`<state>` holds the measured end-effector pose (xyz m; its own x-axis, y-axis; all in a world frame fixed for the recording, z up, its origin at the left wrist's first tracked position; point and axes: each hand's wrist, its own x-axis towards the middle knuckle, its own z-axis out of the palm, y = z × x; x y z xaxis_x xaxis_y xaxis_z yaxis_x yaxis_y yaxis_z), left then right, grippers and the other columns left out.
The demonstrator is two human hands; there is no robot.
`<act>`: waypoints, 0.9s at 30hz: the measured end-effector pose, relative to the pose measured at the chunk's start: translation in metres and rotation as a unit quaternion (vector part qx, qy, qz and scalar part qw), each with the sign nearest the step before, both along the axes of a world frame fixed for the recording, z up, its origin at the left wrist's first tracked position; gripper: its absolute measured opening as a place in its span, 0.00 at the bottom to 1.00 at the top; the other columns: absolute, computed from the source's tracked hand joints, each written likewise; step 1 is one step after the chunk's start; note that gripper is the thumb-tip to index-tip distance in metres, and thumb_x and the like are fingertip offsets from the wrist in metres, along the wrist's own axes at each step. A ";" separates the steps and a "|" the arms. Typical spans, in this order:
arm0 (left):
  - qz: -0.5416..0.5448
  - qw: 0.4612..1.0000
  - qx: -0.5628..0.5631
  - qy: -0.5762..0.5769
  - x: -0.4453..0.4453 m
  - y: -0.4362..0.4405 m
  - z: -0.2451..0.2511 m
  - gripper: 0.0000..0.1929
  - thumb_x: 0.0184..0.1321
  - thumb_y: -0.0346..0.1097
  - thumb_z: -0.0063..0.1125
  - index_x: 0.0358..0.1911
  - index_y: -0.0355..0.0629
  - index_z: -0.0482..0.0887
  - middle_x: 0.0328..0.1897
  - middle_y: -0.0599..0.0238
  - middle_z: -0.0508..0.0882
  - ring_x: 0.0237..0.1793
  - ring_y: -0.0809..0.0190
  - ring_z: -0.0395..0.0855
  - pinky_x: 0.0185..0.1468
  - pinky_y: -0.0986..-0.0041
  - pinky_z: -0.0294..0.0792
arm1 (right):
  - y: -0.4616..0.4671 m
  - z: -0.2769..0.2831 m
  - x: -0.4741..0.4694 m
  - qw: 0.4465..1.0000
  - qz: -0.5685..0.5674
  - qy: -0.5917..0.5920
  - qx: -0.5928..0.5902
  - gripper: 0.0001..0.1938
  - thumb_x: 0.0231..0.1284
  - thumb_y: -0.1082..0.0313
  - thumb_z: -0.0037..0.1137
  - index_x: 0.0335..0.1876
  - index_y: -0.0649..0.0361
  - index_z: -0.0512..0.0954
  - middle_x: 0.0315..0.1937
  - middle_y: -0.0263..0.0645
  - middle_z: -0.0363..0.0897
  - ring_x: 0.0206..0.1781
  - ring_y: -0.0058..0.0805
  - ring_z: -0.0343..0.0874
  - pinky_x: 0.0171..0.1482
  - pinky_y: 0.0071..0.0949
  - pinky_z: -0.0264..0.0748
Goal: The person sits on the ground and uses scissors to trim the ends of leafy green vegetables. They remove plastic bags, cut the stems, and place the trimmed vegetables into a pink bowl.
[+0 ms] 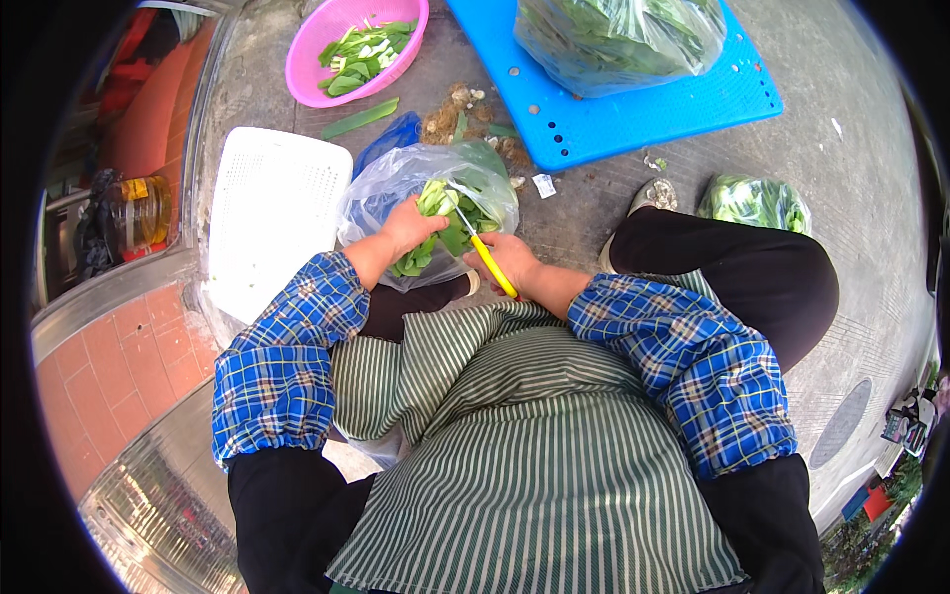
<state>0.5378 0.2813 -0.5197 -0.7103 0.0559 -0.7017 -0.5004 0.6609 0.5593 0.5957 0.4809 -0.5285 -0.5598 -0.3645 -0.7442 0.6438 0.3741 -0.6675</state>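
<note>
My left hand (410,225) grips a bunch of leafy green vegetables (433,249) by the pale stem end, over a clear plastic bag (371,193) with more greens in it. In my right hand (508,260) is a knife or scissors with a yellow handle (491,266); which of the two I cannot tell. Its thin metal blade (462,214) points up and left, against the pale stems. My fingers hide part of the handle. Beyond the bag, a pink plastic colander (295,70) holds cut stems and leaves (364,59).
A white perforated plastic basket (274,215) lies left of the bag. A blue plastic board or stool (601,126) bears a large bag of greens (623,44). Rooty trimmings (445,119) and a long green leaf (361,119) lie on the ground. Another bagged vegetable (755,203) sits beyond my right knee.
</note>
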 end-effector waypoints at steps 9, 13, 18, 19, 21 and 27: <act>0.008 0.978 0.059 -0.200 -0.022 -0.025 0.009 0.15 0.57 0.38 0.63 0.44 0.37 0.81 0.34 0.65 0.83 0.31 0.66 0.82 0.35 0.72 0.74 | 0.004 0.020 -0.004 0.993 -0.054 -0.096 -0.048 0.11 0.60 0.59 0.60 0.37 0.60 0.78 0.17 0.37 0.72 0.12 0.25 0.70 0.13 0.29 0.65; -0.004 0.972 0.055 -0.230 -0.030 -0.032 0.011 0.15 0.59 0.40 0.62 0.44 0.38 0.80 0.34 0.65 0.83 0.31 0.65 0.82 0.35 0.73 0.74 | 0.002 0.019 -0.003 0.981 -0.075 -0.157 -0.085 0.11 0.61 0.60 0.59 0.41 0.58 0.77 0.17 0.36 0.72 0.11 0.23 0.68 0.12 0.26 0.63; 0.075 0.972 0.080 -0.207 -0.031 -0.031 0.020 0.17 0.59 0.46 0.61 0.44 0.41 0.81 0.33 0.65 0.82 0.32 0.65 0.81 0.35 0.73 0.73 | -0.003 0.011 -0.005 0.970 -0.085 -0.202 -0.110 0.13 0.62 0.60 0.58 0.48 0.54 0.74 0.19 0.36 0.74 0.13 0.21 0.66 0.14 0.23 0.63; 0.078 0.972 0.072 -0.208 -0.031 -0.031 0.022 0.17 0.59 0.46 0.61 0.44 0.41 0.82 0.33 0.65 0.82 0.31 0.65 0.81 0.35 0.73 0.73 | -0.003 0.009 -0.005 0.967 -0.079 -0.210 -0.118 0.14 0.62 0.60 0.58 0.50 0.53 0.74 0.20 0.37 0.75 0.13 0.21 0.66 0.15 0.23 0.64; 0.067 0.971 0.073 -0.216 -0.032 -0.030 0.023 0.18 0.59 0.46 0.61 0.45 0.40 0.82 0.33 0.66 0.81 0.31 0.65 0.81 0.35 0.73 0.73 | -0.003 0.006 -0.004 0.964 -0.068 -0.231 -0.116 0.15 0.62 0.60 0.57 0.53 0.52 0.72 0.21 0.37 0.76 0.14 0.20 0.66 0.16 0.23 0.66; 0.087 0.971 0.023 -0.222 -0.030 -0.027 0.017 0.19 0.59 0.48 0.61 0.46 0.40 0.83 0.34 0.66 0.81 0.31 0.66 0.80 0.34 0.73 0.73 | -0.005 0.002 -0.002 0.958 -0.084 -0.235 -0.140 0.19 0.63 0.60 0.56 0.57 0.52 0.69 0.23 0.37 0.76 0.15 0.20 0.67 0.17 0.24 0.67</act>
